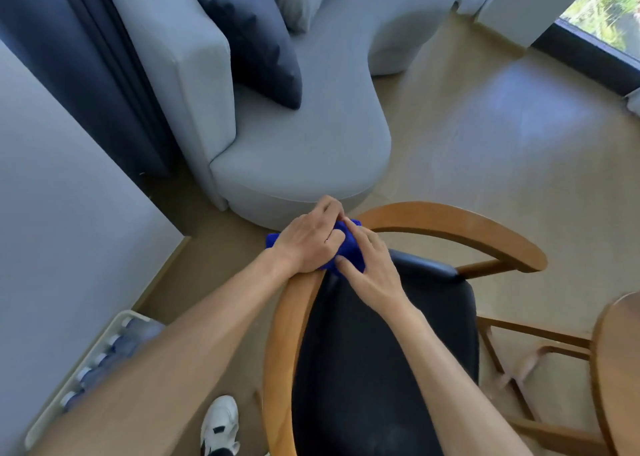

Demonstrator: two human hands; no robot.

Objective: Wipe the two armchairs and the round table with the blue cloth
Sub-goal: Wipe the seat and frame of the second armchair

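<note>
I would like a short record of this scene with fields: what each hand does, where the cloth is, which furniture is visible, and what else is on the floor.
left hand: grips the cloth
right hand: fingers on the cloth
cloth: blue, bunched, on the wooden rail of the armchair
armchair seat: dark
table: wooden edge at right, only partly in view
sofa: pale grey, with a dark cushion
floor: bottles in a pack by the wall; a white shoe
</note>
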